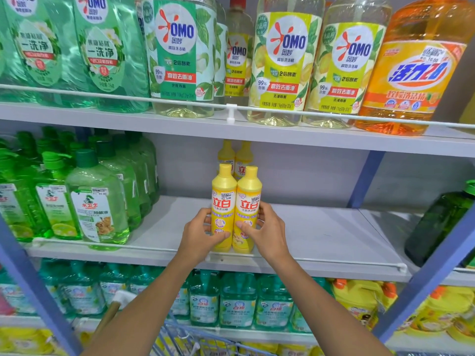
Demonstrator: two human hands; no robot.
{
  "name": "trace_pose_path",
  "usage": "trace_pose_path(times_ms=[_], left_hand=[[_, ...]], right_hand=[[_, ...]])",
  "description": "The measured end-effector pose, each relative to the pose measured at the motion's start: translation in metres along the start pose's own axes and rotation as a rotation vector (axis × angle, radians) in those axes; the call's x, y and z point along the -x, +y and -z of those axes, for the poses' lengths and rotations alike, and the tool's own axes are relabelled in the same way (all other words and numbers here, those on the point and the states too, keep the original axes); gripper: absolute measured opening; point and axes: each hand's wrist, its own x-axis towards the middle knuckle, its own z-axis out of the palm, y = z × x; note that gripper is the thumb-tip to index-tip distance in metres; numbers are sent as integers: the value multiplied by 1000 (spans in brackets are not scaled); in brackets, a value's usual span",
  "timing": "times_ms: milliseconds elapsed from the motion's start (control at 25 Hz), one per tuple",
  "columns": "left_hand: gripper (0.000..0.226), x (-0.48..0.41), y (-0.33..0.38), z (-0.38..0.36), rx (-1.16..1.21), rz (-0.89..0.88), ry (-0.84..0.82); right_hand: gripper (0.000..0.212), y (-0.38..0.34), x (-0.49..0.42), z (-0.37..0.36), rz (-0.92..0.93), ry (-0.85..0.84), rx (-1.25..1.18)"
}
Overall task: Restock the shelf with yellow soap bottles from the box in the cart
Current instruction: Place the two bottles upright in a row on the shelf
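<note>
On the middle shelf [321, 227], at its front edge, you hold two yellow soap bottles side by side, upright and touching each other. Your left hand [199, 233] wraps the left bottle [223, 199], fingers curled round its far side and thumb pressed across the lower label, so that grip is closed on the bottle. Your right hand [267, 231] does the same with the right bottle [248, 201], thumb on the front of the label and fingers round the outer side, also closed on it. Both bottle bases sit just behind the thin white rail [334, 261] that runs along the shelf's front lip; whether they rest on the shelf board or are slightly lifted, you cannot tell from here.

Directly behind this pair stand two more yellow bottles [235, 152] of the same kind, near the back wall, only their tops visible. To the left on the same shelf are green detergent bottles [97, 199], well apart from your hands. To the right the shelf board is bare up to a dark green bottle [439, 222] leaning at the far edge.

The shelf above carries large clear and orange detergent bottles [285, 60]. Below your forearms, a corner of the blue wire cart [180, 337] shows at the bottom of the view; the box in it is not visible.
</note>
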Motion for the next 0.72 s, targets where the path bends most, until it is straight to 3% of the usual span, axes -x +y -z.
trace_pose_path(times_ms=[200,720], left_hand=[[59,-2,0,-11,-37,-15,110],[57,-59,-26,-29,-81,58,261]], right_hand=[[70,14,10,-7,-67,-63,27],[54,43,-38,-40,-170,26,19]])
